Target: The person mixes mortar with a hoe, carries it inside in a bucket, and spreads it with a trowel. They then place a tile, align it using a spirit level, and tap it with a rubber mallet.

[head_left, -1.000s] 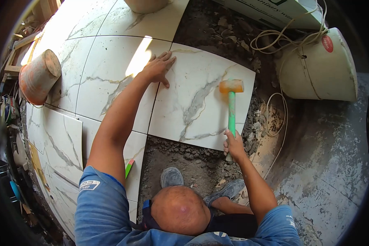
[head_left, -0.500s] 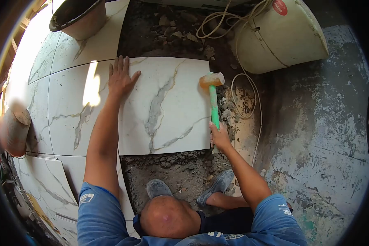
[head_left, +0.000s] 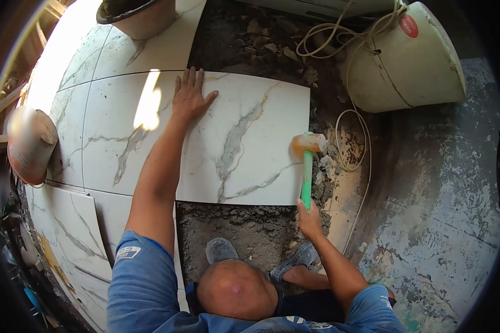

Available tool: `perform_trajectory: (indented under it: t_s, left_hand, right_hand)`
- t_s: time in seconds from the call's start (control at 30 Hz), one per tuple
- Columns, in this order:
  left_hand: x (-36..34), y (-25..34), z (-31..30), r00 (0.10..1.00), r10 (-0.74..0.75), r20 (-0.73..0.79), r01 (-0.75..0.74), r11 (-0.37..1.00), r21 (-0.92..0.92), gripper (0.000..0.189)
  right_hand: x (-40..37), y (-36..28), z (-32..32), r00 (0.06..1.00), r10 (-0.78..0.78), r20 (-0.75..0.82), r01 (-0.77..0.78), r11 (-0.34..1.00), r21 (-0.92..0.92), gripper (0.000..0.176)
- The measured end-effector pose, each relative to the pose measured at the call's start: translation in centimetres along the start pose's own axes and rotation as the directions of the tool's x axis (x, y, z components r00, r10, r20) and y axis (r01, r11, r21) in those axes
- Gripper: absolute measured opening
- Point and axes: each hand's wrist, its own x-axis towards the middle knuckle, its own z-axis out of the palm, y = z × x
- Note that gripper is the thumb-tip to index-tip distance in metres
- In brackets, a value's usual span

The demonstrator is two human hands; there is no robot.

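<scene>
My left hand [head_left: 191, 100] lies flat with fingers spread near the upper left corner of a white marble-patterned tile [head_left: 250, 141], over its seam with the neighbouring tile. In my right hand [head_left: 309, 219] is the green handle of a mallet [head_left: 308, 166]. The mallet's orange and white head rests at or just over the tile's right edge; whether it touches cannot be made out. Rough grey mortar [head_left: 233, 219] shows along the tile's near edge.
Top left stands a dark bucket [head_left: 150, 22]; another bucket [head_left: 33, 147] is at the far left. A large pale container [head_left: 405, 61] with a cable [head_left: 366, 127] lies upper right. Stacked tiles [head_left: 72, 227] are at lower left. A worn wall [head_left: 439, 200] rises right.
The view has shifted, so the scene appears farther right. Along the tile's right edge, the mallet and my right hand have moved nearer to me. My left hand keeps its place on the tile.
</scene>
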Motion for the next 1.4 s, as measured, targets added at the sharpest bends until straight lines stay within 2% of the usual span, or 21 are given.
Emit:
perform_trajectory:
  t_s: [0.1,0.13,0.2,0.33,0.43,0.53,0.6,0.67,0.73,0.77,0.83,0.87,0.93,0.97,1.07,1.13,1.17,1.2,1.23,1.27,1.4]
  left_hand:
    - [-0.9,-0.2,-0.5,0.994,0.018,-0.111,-0.035,0.988,-0.152,0.083]
    - [-1.3,-0.1,-0.6,0.994,0.010,-0.110,-0.031,0.980,-0.196,0.083]
    - [-2.3,0.3,-0.8,0.996,-0.011,-0.089,-0.010,0.975,-0.224,0.083]
    - [-5.7,1.0,-1.6,0.995,-0.031,-0.090,0.006,0.964,-0.265,0.082]
    - [-9.6,1.7,-2.6,0.997,-0.048,-0.055,0.031,0.958,-0.285,0.080]
    - [-14.6,2.7,-3.2,0.993,-0.120,0.007,0.117,0.946,-0.302,0.081]
    - [-18.3,3.3,-3.6,0.988,-0.147,0.046,0.154,0.943,-0.296,0.082]
    - [-21.9,4.0,-4.3,0.981,-0.178,0.076,0.193,0.937,-0.292,0.085]
    - [-24.1,4.5,-5.0,0.974,-0.188,0.128,0.216,0.939,-0.268,0.088]
    - [-24.8,4.7,-5.1,0.976,-0.174,0.130,0.205,0.936,-0.287,0.088]
    - [-25.8,4.9,-5.4,0.963,-0.223,0.150,0.257,0.929,-0.267,0.089]
    - [-25.9,5.0,-5.6,0.965,-0.218,0.145,0.251,0.927,-0.277,0.089]
    - [-25.6,5.1,-5.8,0.950,-0.247,0.189,0.292,0.918,-0.268,0.090]
    - [-25.1,4.8,-5.7,0.951,-0.253,0.180,0.295,0.916,-0.272,0.090]
    - [-26.2,5.3,-5.8,0.951,-0.255,0.177,0.297,0.913,-0.279,0.091]
    - [-26.0,5.4,-6.0,0.922,-0.305,0.240,0.358,0.908,-0.220,0.092]
    - [-26.4,5.6,-6.1,0.926,-0.325,0.190,0.363,0.905,-0.221,0.090]
    - [-27.0,5.9,-6.0,0.918,-0.341,0.202,0.381,0.898,-0.220,0.090]
    - [-28.2,6.7,-6.0,0.914,-0.350,0.205,0.386,0.905,-0.178,0.087]
    - [-28.8,7.1,-6.1,0.913,-0.355,0.200,0.384,0.914,-0.133,0.084]
    - [-31.9,9.1,-6.4,0.907,-0.366,0.208,0.406,0.891,-0.201,0.079]
  right_hand:
    - [-1.2,-0.5,-0.1,0.996,0.068,0.050,-0.073,0.990,0.120,0.029]
    - [-1.4,0.0,-0.1,0.996,0.077,0.045,-0.083,0.987,0.137,0.029]
    - [-1.9,0.2,0.3,0.999,-0.029,-0.023,0.032,0.991,0.133,0.028]
    - [-3.7,4.4,0.6,0.996,-0.058,0.072,0.058,0.998,0.000,0.026]
    - [-5.4,5.1,1.0,0.995,-0.015,0.096,0.013,1.000,0.023,0.024]
    - [-6.2,2.0,2.1,0.998,0.031,0.055,-0.033,0.999,0.036,0.023]
    - [-4.6,-0.5,2.8,0.994,-0.086,0.072,0.086,0.996,0.010,0.024]
    - [-2.5,-3.0,3.5,0.964,-0.252,0.083,0.260,0.959,-0.113,0.026]
    - [0.0,-4.6,4.3,0.897,-0.438,0.051,0.435,0.859,-0.271,0.030]
    - [0.5,-5.1,4.6,0.900,-0.434,0.033,0.424,0.860,-0.284,0.030]
    - [1.1,-5.5,5.6,0.827,-0.559,0.059,0.532,0.746,-0.401,0.033]
    - [1.3,-3.7,5.6,0.873,-0.475,0.110,0.475,0.779,-0.410,0.036]
    - [-0.4,-2.5,5.2,0.901,-0.404,0.156,0.425,0.761,-0.490,0.037]
    - [-1.0,-2.4,5.4,0.897,-0.413,0.157,0.433,0.754,-0.494,0.037]
    - [-4.8,-0.1,5.2,0.939,-0.293,0.181,0.344,0.801,-0.489,0.037]
    - [-5.5,1.6,5.4,0.936,-0.255,0.244,0.344,0.812,-0.471,0.038]
    - [-6.1,1.8,5.6,0.867,-0.391,0.308,0.493,0.758,-0.427,0.034]
    - [-6.3,1.9,5.6,0.866,-0.380,0.324,0.494,0.754,-0.434,0.034]
    - [-6.9,2.1,5.5,0.907,-0.220,0.359,0.336,0.892,-0.301,0.032]
    - [-7.4,1.4,6.0,0.911,-0.065,0.408,0.144,0.976,-0.166,0.031]
    - [-7.1,1.4,7.7,0.937,-0.173,0.303,0.095,0.962,0.254,0.029]
